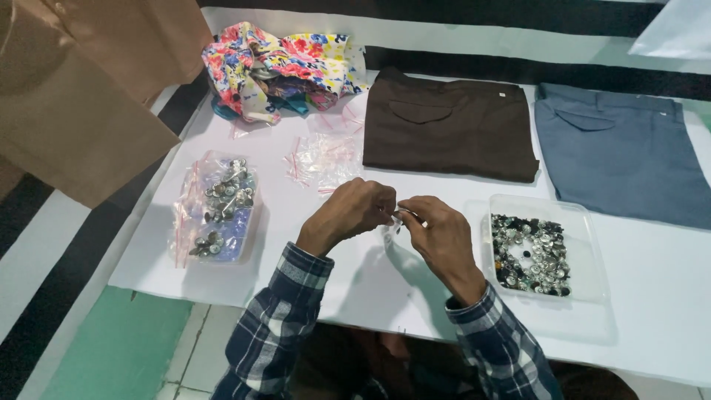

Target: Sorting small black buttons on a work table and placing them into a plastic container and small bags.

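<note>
My left hand (349, 213) and my right hand (437, 235) meet above the white table (318, 274), both pinching a small clear plastic bag (395, 222) between the fingertips. Both arms wear blue plaid sleeves. A clear tray of shiny buttons (535, 253) sits just right of my right hand. To the left of my left hand lies a tray holding small filled bags of metal buttons (219, 207). A heap of empty little zip bags (320, 159) lies beyond my hands.
Folded brown trousers (448, 126) and folded blue-grey trousers (618, 152) lie at the back. A floral cloth bundle (278, 67) sits at the back left. Brown paper (81, 96) hangs over the left edge. Striped floor and a green patch lie below left.
</note>
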